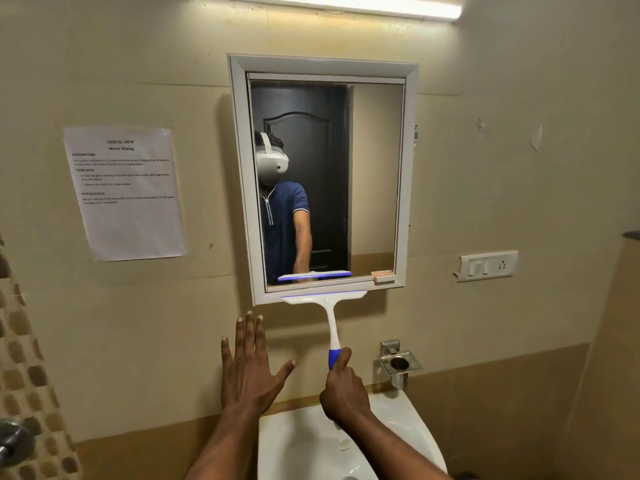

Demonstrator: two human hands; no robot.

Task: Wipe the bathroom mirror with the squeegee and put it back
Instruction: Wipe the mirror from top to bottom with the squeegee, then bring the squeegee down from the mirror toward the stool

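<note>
The white-framed mirror (pixel 375 174) hangs on the beige wall straight ahead. My right hand (pixel 343 393) grips the blue end of the white squeegee (pixel 330 317) and holds it upright. Its blade lies across the lower edge of the mirror frame, just below the glass, and its reflection shows at the bottom of the mirror. My left hand (pixel 247 367) is raised beside it, fingers spread, palm toward the wall below the mirror, holding nothing.
A white sink (pixel 301 441) sits below my hands. A metal holder (pixel 398 363) is mounted to the right of the squeegee handle. A printed sheet (pixel 126 192) is taped left of the mirror, a switch plate (pixel 486 266) at right, a tap (pixel 10 441) at far left.
</note>
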